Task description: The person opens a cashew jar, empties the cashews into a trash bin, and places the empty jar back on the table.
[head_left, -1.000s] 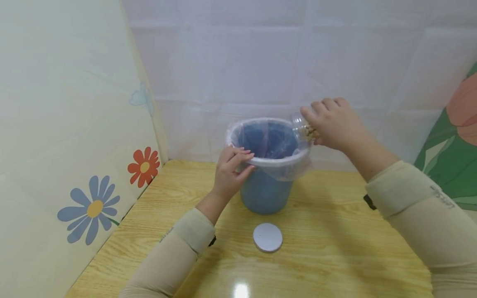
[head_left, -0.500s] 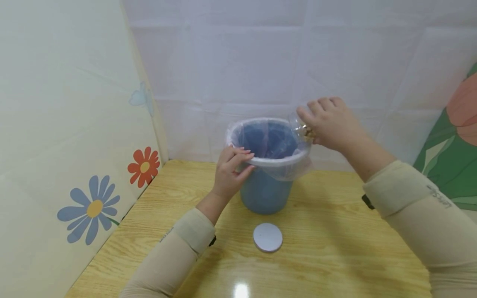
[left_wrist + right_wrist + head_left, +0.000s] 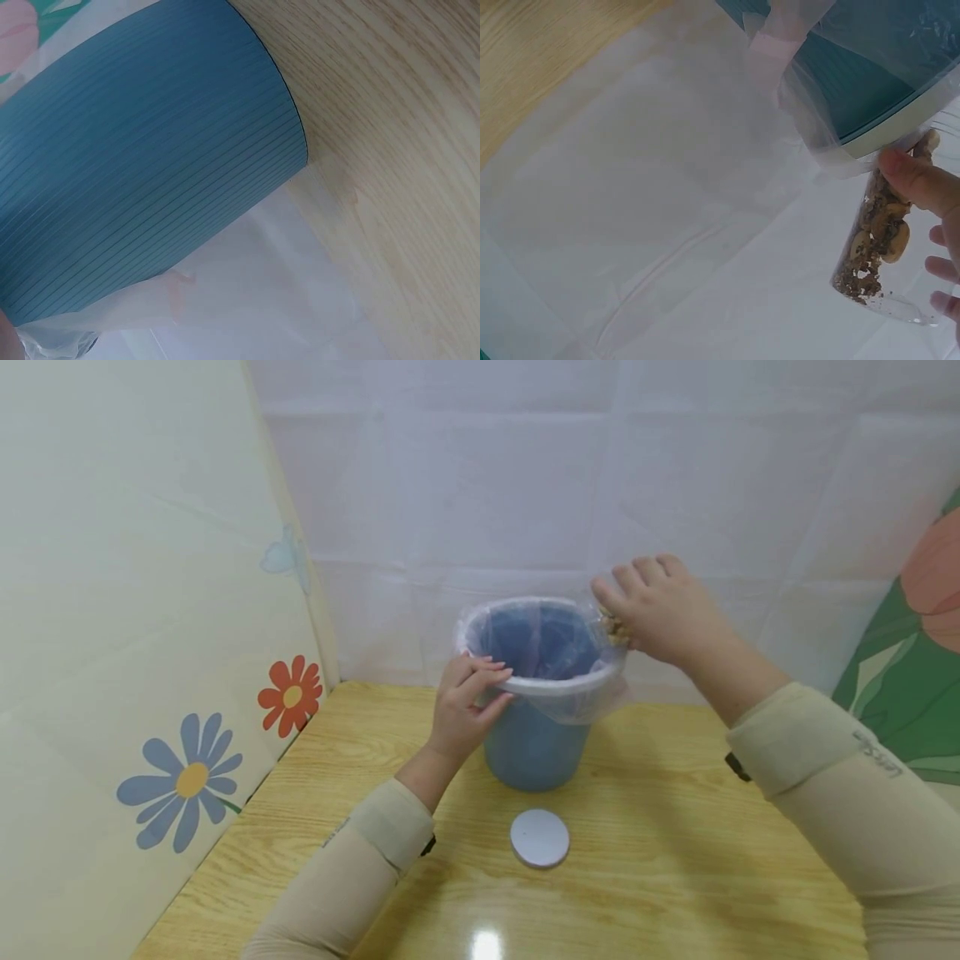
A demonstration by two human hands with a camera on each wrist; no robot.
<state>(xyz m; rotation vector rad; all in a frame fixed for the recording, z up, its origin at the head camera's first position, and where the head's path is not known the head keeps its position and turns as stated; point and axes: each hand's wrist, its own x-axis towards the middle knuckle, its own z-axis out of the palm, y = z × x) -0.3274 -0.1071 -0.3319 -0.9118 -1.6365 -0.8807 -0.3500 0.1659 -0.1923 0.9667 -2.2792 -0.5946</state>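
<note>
A blue trash bin (image 3: 536,743) with a white rim stands on the table, lined with a clear plastic bag (image 3: 577,706) folded over the rim. My left hand (image 3: 467,702) grips the rim at its near left, fingers on top and thumb below. At the right side of the rim, my right hand (image 3: 667,610) holds a clear jar (image 3: 900,304), tilted with its mouth end at the bin. Brown and tan nut-like pieces (image 3: 877,244) lie along the jar's lower side. In the head view the hand hides most of the jar.
A round white lid (image 3: 540,838) lies on the wooden table (image 3: 675,852) in front of the bin. Behind the bin hangs a white sheet (image 3: 487,485). A wall with printed flowers (image 3: 190,781) bounds the table on the left.
My right hand has shifted slightly left, and the jar has tilted further toward the bin. My left hand, the bin and the lid keep their places.
</note>
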